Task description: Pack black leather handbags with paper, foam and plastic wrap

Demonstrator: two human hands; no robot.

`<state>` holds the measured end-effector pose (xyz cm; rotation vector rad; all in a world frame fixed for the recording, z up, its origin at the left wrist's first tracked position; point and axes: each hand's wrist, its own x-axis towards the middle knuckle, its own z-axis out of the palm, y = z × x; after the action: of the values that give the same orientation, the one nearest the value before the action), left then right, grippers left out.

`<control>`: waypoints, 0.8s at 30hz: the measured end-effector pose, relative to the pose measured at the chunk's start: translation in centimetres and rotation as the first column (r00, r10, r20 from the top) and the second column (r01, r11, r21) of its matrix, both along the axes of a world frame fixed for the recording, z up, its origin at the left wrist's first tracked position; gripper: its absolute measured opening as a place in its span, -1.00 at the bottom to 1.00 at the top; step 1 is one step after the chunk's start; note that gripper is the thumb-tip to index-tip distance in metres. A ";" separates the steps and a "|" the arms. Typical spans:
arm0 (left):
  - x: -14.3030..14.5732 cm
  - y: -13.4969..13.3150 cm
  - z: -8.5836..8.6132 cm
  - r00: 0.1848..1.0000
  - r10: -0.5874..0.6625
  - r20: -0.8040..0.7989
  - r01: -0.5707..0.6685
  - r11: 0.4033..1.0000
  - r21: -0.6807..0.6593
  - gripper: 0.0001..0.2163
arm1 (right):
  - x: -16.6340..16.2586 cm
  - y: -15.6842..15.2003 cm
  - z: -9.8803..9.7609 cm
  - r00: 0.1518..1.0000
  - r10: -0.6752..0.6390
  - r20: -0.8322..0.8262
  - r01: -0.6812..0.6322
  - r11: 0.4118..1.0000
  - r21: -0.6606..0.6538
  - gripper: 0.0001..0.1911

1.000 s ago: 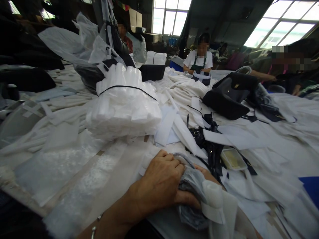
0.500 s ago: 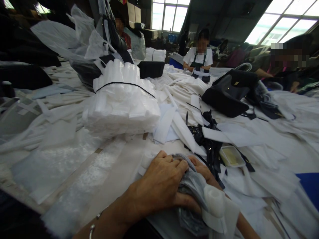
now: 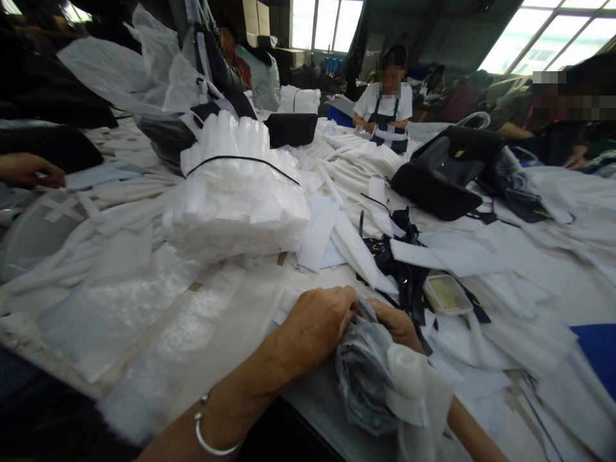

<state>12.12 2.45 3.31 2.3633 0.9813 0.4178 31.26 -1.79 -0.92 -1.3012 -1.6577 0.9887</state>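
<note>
My left hand point(image 3: 315, 327), with a silver bangle on the wrist, is closed on the top of a crumpled grey plastic bag point(image 3: 362, 372) near the table's front edge. My right hand point(image 3: 395, 323) grips the same bag from the far side, its fingers partly hidden behind the plastic. A white folded fabric piece point(image 3: 409, 385) lies against the bag's right side, over my right forearm.
A tied bundle of white fabric pieces point(image 3: 235, 192) stands ahead on the table point(image 3: 226, 333). Black straps point(image 3: 407, 269), a small plastic tray point(image 3: 445, 294) and a black handbag point(image 3: 447, 173) lie to the right. Other people work at the far side; someone's hand point(image 3: 29, 170) shows at left.
My left hand has drawn back from lying flat over the bag to pinching its top, and the bag now stands more upright. Someone's hand has appeared at the left edge.
</note>
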 end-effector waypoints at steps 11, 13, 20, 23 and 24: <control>-1.5 0.2 1.3 0.859 0.231 0.458 -0.225 0.972 -0.067 -0.93 | 0.8 -0.6 1.4 0.967 0.078 0.243 -0.045 0.989 -0.137 -0.67; -1.7 0.5 1.4 0.885 0.228 0.407 -0.263 0.964 0.033 -0.95 | 0.8 -0.5 1.1 0.971 0.072 0.228 -0.052 0.994 -0.092 -0.65; -1.9 1.1 0.8 0.973 0.143 0.181 -0.163 0.982 0.100 -0.84 | 0.6 0.5 1.1 0.954 0.172 0.247 -0.180 0.984 0.009 -0.70; -2.0 1.2 0.8 0.986 0.116 0.123 -0.130 0.985 0.112 -0.91 | 0.8 0.9 1.3 0.931 0.222 0.292 -0.246 0.968 0.050 -0.71; -2.0 1.2 0.9 0.986 0.119 0.116 -0.132 0.984 0.118 -0.91 | 0.8 0.9 1.3 0.927 0.216 0.306 -0.251 0.965 0.078 -0.71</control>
<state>10.08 3.64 4.18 2.3679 1.0850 0.6678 32.03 -0.86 0.39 -1.2385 -2.1077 0.8479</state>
